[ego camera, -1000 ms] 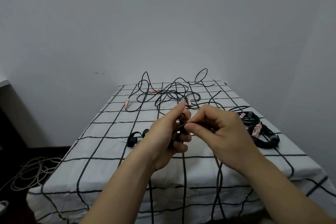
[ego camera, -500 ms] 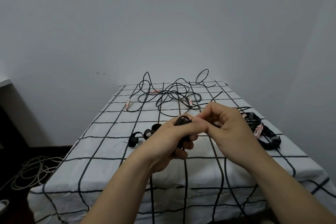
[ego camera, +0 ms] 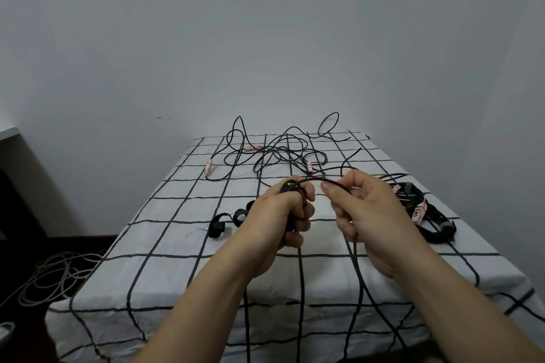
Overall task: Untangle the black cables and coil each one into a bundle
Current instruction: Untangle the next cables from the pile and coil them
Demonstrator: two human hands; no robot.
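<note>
Over the middle of the table, my left hand (ego camera: 280, 215) grips a small coil of black cable (ego camera: 290, 186) in its curled fingers. A strand of that cable runs right to my right hand (ego camera: 362, 209), which pinches it between thumb and forefinger a short gap away. From there the cable hangs down past the table's front edge. A tangle of loose black cables (ego camera: 280, 156) with pink-and-white tags lies at the far end of the table. A coiled black bundle (ego camera: 424, 212) with a tag rests at the right, partly hidden behind my right hand.
The table wears a white cloth with a black grid (ego camera: 165, 244). Black velcro straps (ego camera: 227, 221) lie left of my left hand. A pile of pale grey cable (ego camera: 50, 277) sits on the dark floor at the left. A bare wall stands behind the table.
My hands have drawn apart: the right hand moved right along the strand, opening a gap from the left hand. The left hand keeps its coil.
</note>
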